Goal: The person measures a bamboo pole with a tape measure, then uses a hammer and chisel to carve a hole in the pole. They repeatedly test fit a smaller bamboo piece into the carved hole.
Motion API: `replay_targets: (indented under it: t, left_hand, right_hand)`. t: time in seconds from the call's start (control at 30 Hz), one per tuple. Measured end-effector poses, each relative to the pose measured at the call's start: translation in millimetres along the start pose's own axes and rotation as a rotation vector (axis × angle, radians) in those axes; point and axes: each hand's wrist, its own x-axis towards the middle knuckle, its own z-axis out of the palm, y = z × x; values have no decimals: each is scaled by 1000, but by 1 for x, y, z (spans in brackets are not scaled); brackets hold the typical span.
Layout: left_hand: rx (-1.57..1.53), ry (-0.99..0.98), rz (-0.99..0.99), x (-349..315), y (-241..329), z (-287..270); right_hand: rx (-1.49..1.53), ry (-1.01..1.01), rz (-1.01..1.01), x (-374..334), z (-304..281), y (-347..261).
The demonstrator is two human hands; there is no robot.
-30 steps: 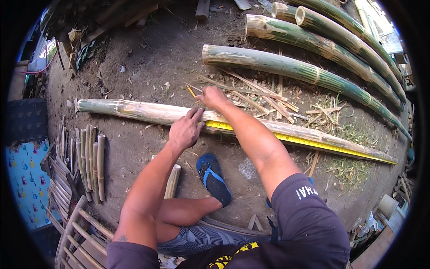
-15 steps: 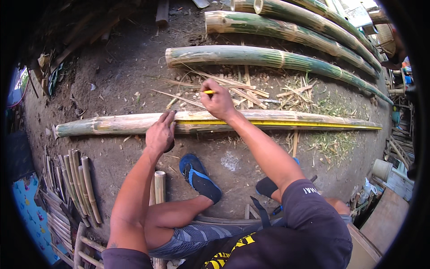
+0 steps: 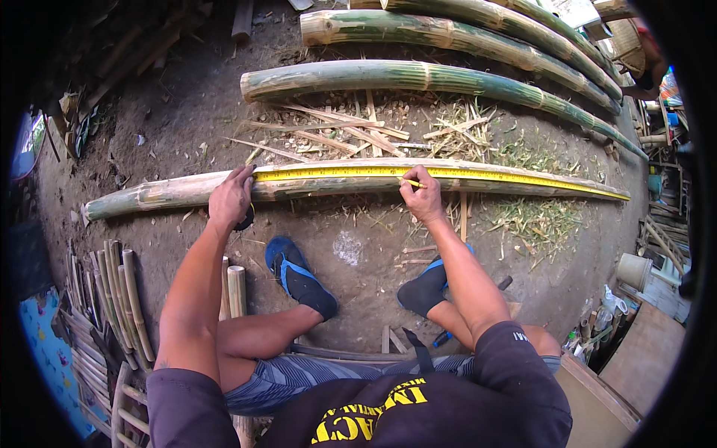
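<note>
A long bamboo pole (image 3: 170, 196) lies crosswise on the ground in front of me, scraped pale along its top. A yellow tape measure blade (image 3: 336, 172) stretches along it to the far right end. My left hand (image 3: 228, 198) is closed at the blade's left end, pressing against the pole. The dark, rounded tape case (image 3: 246, 218) shows partly beneath that hand. Close to the middle of the pole, my right hand (image 3: 423, 197) pinches a yellow pencil (image 3: 413, 183), its tip at the tape's lower edge.
Several thick green bamboo poles (image 3: 373, 77) lie beyond, with split strips (image 3: 358, 134) and shavings (image 3: 541, 224) on the dirt. Short bamboo pieces (image 3: 134, 302) stand at left. My feet (image 3: 299, 276) are on the near side. Boards (image 3: 642, 358) lean at right.
My right hand has come down from beyond the pole, moving right to the tape with the pencil. My left hand has shifted slightly left and up with the tape. The view has moved too.
</note>
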Motion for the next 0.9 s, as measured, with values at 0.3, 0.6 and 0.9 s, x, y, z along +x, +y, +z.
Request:
replay_targets:
  t: [0.3,0.6,0.9]
  left_hand:
    - [9,-7,7,0,0,1]
    - [10,-3,20,2,-2,1]
    - [6,-13,7,-1,-3,-3]
  right_hand:
    - [-49,44,-61,1,7,4]
    - [-61,13,-75,4,4,5]
    - [3,-53,-114,6,73,-57]
